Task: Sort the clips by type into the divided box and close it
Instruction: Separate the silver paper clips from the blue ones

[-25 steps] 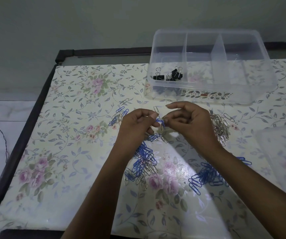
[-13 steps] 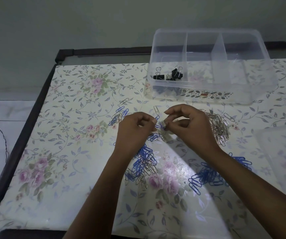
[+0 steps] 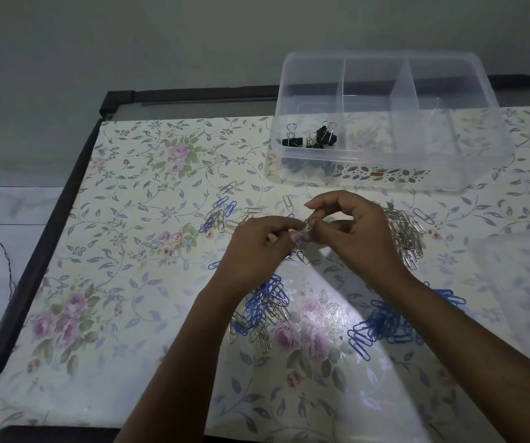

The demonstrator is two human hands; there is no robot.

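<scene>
Two bare hands hold a small knot of paper clips [image 3: 307, 227], silver wire with a trace of blue beneath it, just above a flowered tablecloth [image 3: 136, 251]. The left hand [image 3: 257, 251] grips the knot from one side with thumb and curled fingers. The right hand [image 3: 364, 241] nips it from the other side, forefinger arched over the top. How many clips are caught in the knot cannot be told.

Below the grip, toward the person, lies a mixed heap [image 3: 267, 310] of blue and silver clips, partly covered by the left wrist. Just past the right hand's knuckles, on its outer side, sits a silver pile [image 3: 407, 238]. Nearer the person, beside the right forearm, is a blue pile [image 3: 382, 326]. On the outer side of the left hand lies a loose scatter [image 3: 222, 215] of both colours, and a lone silver clip [image 3: 288, 203] lies just beyond the fingertips.

Well beyond the grip and a little to its right stands the clear divided box [image 3: 449, 167], open, with black binder clips [image 3: 313, 138] in its left compartment. A translucent lid [image 3: 522, 270] lies flat, well out to the right of the right hand. A dark table frame [image 3: 116, 102] edges the cloth far to the left of the grip, and a thin cable [image 3: 1, 251] trails over the pale floor beyond it.
</scene>
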